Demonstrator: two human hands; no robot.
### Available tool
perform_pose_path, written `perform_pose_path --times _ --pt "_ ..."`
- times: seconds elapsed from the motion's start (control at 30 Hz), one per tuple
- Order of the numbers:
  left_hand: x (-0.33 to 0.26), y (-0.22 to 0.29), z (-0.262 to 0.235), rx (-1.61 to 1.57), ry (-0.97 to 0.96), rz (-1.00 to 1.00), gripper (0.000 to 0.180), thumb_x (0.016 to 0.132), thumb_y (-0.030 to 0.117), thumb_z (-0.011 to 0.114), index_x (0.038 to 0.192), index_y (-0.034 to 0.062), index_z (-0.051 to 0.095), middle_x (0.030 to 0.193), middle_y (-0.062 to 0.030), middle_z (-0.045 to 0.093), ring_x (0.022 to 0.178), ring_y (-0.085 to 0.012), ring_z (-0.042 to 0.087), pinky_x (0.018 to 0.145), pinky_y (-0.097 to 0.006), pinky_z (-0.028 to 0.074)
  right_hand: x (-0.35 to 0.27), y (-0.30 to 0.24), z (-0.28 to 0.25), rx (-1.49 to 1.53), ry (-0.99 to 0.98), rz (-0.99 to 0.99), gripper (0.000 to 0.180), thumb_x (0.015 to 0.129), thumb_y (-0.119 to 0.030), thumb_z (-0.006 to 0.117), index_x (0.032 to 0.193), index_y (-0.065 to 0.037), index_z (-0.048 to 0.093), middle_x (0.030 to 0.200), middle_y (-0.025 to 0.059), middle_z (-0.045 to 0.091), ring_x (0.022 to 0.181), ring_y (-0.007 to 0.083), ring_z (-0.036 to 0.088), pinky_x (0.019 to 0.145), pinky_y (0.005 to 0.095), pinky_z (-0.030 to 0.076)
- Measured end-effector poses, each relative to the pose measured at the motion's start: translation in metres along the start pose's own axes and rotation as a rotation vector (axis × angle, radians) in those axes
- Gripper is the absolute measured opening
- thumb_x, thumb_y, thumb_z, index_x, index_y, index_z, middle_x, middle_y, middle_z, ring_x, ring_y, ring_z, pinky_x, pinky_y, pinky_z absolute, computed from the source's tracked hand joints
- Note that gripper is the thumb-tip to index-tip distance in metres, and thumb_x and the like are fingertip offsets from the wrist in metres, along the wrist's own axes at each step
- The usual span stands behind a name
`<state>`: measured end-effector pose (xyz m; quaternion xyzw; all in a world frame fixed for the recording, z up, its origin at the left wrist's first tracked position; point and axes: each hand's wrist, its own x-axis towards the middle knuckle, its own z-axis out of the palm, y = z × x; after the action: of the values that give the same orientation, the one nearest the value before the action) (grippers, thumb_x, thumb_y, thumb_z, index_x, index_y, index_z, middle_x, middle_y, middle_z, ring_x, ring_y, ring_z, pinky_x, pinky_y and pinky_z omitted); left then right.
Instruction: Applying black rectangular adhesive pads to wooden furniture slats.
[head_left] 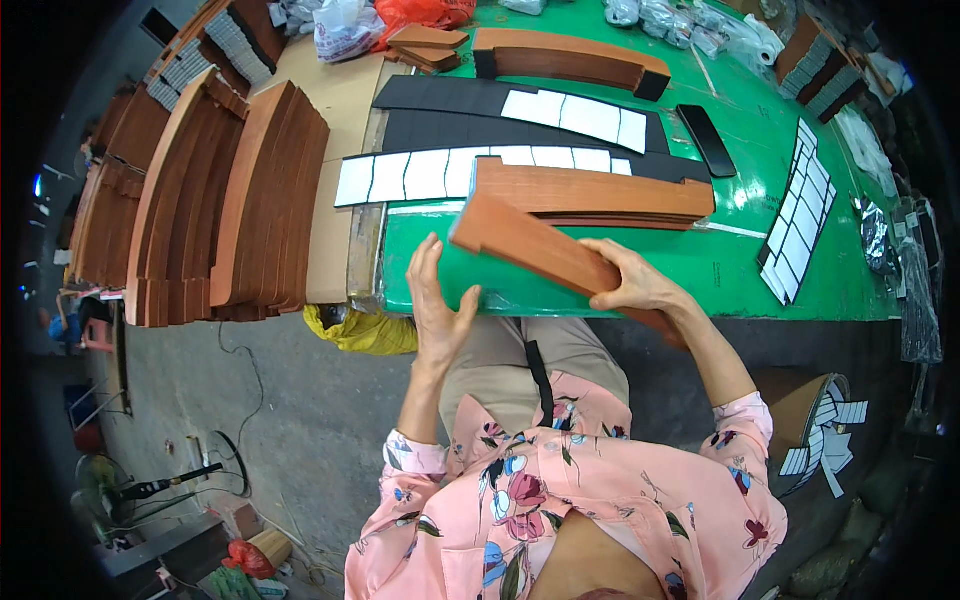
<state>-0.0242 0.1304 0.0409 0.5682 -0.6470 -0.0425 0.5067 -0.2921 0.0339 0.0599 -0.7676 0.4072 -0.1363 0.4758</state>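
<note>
My right hand (635, 278) grips a curved, reddish-brown wooden piece (535, 243) near its right end, holding it tilted above the table's front edge. To the left of the piece's raised end, my left hand (438, 305) has its fingers apart and holds nothing. Similar wooden pieces (620, 192) lie stacked just behind. A black strip with white pads (415, 176) runs beside and partly behind that stack. Further back are bare black strips (440, 128), one carrying a shorter row of white pads (575, 115).
Tall stacks of wooden pieces (270, 195) stand left on cardboard. On the green table (740, 265) lie a black phone (706, 140), a sheet of white pads (800, 215) and more wooden pieces (570, 58). A bin (800, 400) with white scraps stands right; a yellow bag (365, 332) sits below.
</note>
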Motion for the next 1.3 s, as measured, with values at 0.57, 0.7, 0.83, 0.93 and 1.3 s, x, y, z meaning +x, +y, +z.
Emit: perform_pose_path --times 0.57,0.7,0.83,0.93,1.3 --pt "0.011 -0.034 0.05 -0.187 -0.052 -0.073 0.038 0.058 -0.005 0.076 0.092 0.0028 0.061 0.089 -0.0095 0.062 0.081 -0.026 0.057 0.072 -0.034 0.047 0.077 -0.03 -0.08 -0.174 -0.078 -0.223 0.022 0.08 -0.015 0.063 0.096 0.0 0.065 0.087 0.0125 0.066 0.08 0.0235 0.064 0.072 0.0321 0.05" --pt "0.002 -0.034 0.069 -0.402 -0.079 -0.297 0.047 0.059 -0.004 0.076 0.101 0.0038 0.059 0.092 -0.0093 0.061 0.083 -0.0249 0.057 0.076 -0.032 0.046 0.148 -0.016 -0.083 -0.349 0.057 -0.152 0.016 0.082 -0.012 0.059 0.091 -0.001 0.066 0.085 0.0123 0.066 0.079 0.0257 0.063 0.071 0.0344 0.05" --pt "0.0 -0.041 0.068 -0.492 -0.107 -0.57 0.043 0.06 -0.003 0.074 0.1 0.0027 0.059 0.092 -0.0104 0.061 0.084 -0.0278 0.056 0.072 -0.034 0.046 0.201 0.014 -0.071 -0.587 0.1 -0.159 0.013 0.08 -0.009 0.06 0.089 -0.002 0.066 0.086 0.0124 0.066 0.081 0.0273 0.063 0.072 0.0364 0.05" --pt "0.003 -0.045 0.064 -0.359 -0.144 -0.338 0.04 0.06 -0.005 0.071 0.097 0.0015 0.06 0.091 -0.0118 0.06 0.085 -0.0286 0.056 0.073 -0.034 0.046 0.237 0.022 -0.07 -0.63 0.207 -0.182 0.012 0.078 -0.007 0.062 0.088 -0.004 0.065 0.087 0.0126 0.063 0.083 0.0292 0.062 0.073 0.0387 0.05" --pt "0.007 -0.047 0.065 -0.342 -0.168 -0.293 0.038 0.057 -0.006 0.066 0.095 0.0007 0.062 0.091 -0.0135 0.061 0.085 -0.0305 0.057 0.073 -0.036 0.047 0.327 0.068 -0.063 -0.874 0.581 -0.31 0.008 0.073 -0.006 0.063 0.08 -0.003 0.062 0.08 0.0126 0.059 0.08 0.0276 0.06 0.069 0.039 0.052"
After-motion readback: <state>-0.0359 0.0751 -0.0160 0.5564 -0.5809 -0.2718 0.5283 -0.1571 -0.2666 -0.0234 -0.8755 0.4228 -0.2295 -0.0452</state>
